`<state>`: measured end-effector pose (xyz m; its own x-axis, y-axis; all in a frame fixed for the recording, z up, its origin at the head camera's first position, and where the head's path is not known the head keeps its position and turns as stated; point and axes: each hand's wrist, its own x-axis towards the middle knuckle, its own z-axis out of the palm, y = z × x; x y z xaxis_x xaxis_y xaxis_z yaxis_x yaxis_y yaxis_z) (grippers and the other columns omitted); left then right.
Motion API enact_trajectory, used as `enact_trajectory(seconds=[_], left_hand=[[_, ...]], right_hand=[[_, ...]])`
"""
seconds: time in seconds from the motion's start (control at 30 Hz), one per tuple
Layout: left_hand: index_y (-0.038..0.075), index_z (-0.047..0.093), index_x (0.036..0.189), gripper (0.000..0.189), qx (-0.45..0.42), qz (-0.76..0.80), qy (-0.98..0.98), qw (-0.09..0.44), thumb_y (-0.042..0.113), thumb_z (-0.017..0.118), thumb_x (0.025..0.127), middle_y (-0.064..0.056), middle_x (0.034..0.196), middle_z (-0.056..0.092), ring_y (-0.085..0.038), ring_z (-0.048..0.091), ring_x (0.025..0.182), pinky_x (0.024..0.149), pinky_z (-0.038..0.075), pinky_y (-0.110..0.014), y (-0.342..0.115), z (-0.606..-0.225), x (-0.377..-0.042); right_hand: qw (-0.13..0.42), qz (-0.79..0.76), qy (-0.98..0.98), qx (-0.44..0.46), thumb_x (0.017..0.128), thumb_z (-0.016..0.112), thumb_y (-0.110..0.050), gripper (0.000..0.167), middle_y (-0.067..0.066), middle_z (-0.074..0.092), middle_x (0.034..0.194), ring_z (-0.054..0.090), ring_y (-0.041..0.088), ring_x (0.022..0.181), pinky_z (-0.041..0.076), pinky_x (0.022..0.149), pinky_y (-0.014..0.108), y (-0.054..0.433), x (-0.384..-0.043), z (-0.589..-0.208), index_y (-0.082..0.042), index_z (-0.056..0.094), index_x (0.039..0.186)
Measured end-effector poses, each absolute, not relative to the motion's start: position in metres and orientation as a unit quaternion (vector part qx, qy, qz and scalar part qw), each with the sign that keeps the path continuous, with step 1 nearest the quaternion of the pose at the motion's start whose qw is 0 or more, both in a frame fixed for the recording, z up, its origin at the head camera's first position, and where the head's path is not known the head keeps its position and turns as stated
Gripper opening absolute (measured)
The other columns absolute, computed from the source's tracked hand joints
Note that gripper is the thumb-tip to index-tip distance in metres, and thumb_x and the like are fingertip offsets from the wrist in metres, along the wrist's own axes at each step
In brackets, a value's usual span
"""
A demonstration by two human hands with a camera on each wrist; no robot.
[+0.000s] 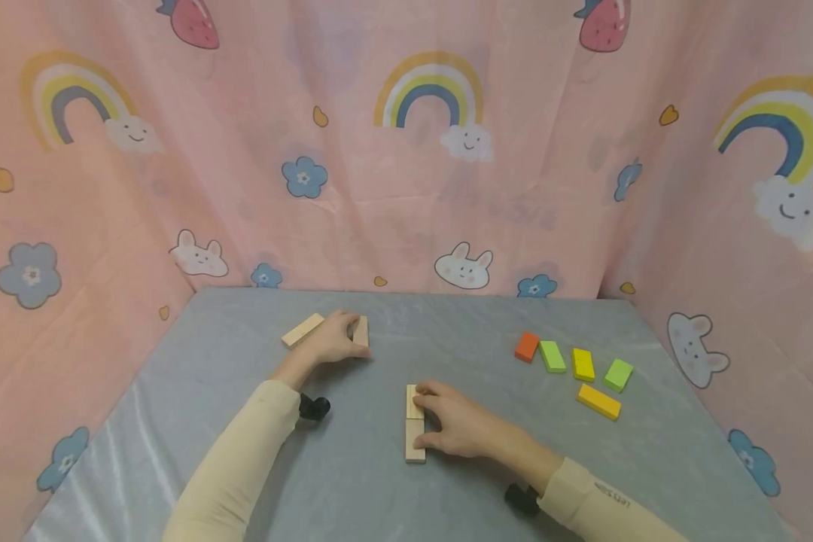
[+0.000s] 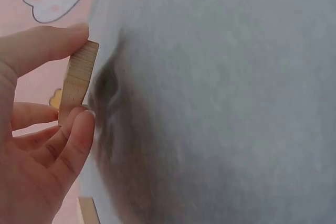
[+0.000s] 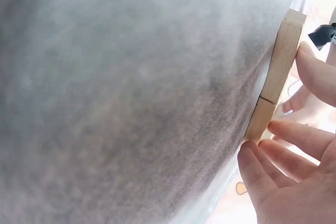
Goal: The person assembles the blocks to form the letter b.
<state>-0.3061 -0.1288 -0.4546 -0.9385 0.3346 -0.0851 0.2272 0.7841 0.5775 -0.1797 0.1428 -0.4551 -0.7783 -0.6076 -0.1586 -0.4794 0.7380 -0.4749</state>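
Note:
At the back left of the table, my left hand (image 1: pixel 328 340) pinches a plain wooden block (image 2: pixel 80 74) by its ends, thumb at one and fingertips at the other. Another wooden block (image 1: pixel 302 331) lies just beyond that wrist, partly covered by it. Nearer the middle, two wooden blocks lie end to end in a straight line, a far block (image 1: pixel 413 400) and a near block (image 1: pixel 415 443). My right hand (image 1: pixel 462 421) spans them from the right side. Its thumb touches the near block, and its bent fingers hold the far block around the outer end.
On the right of the grey table cover (image 1: pixel 474 339) lie coloured blocks: a red block (image 1: pixel 527 346), light green blocks (image 1: pixel 552 357), a yellow block (image 1: pixel 583 364) and an orange-yellow block (image 1: pixel 599 402). A pink patterned curtain (image 1: pixel 379 211) encloses the back and sides.

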Motion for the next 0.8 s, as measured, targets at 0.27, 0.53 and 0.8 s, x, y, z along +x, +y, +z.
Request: enact_trajectory(seconds=[0.27, 0.53, 0.8], left_hand=[[-0.006, 0.045, 0.149, 0.085, 0.186, 0.313, 0.928, 0.078, 0.031, 0.084, 0.083, -0.023, 0.148, 0.045, -0.040, 0.045, 0.137, 0.112, 0.039, -0.053, -0.116, -0.454, -0.302], [-0.003, 0.046, 0.149, 0.085, 0.196, 0.323, 0.924, 0.066, 0.031, 0.085, 0.082, -0.020, 0.148, 0.046, -0.031, 0.058, 0.116, 0.099, 0.050, -0.048, -0.105, -0.458, -0.296], [0.000, 0.048, 0.149, 0.084, 0.210, 0.336, 0.915, 0.070, 0.033, 0.085, 0.083, -0.019, 0.149, 0.047, -0.022, 0.059, 0.101, 0.087, 0.053, -0.041, -0.091, -0.459, -0.288]], right_hand=[[0.153, -0.202, 0.921, -0.297, 0.090, 0.077, -0.044, 0.070, 0.012, 0.048, 0.149, 0.048, 0.029, 0.137, 0.043, 0.110, 0.048, 0.143, -0.181, -0.453, -0.001, 0.058, 0.142], [0.147, -0.197, 0.921, -0.300, 0.090, 0.077, -0.044, 0.070, 0.012, 0.048, 0.149, 0.048, 0.029, 0.137, 0.043, 0.110, 0.048, 0.143, -0.180, -0.453, -0.001, 0.058, 0.141], [0.153, -0.197, 0.923, -0.293, 0.090, 0.078, -0.044, 0.070, 0.012, 0.048, 0.149, 0.048, 0.030, 0.137, 0.043, 0.110, 0.049, 0.142, -0.181, -0.453, -0.001, 0.058, 0.141]])
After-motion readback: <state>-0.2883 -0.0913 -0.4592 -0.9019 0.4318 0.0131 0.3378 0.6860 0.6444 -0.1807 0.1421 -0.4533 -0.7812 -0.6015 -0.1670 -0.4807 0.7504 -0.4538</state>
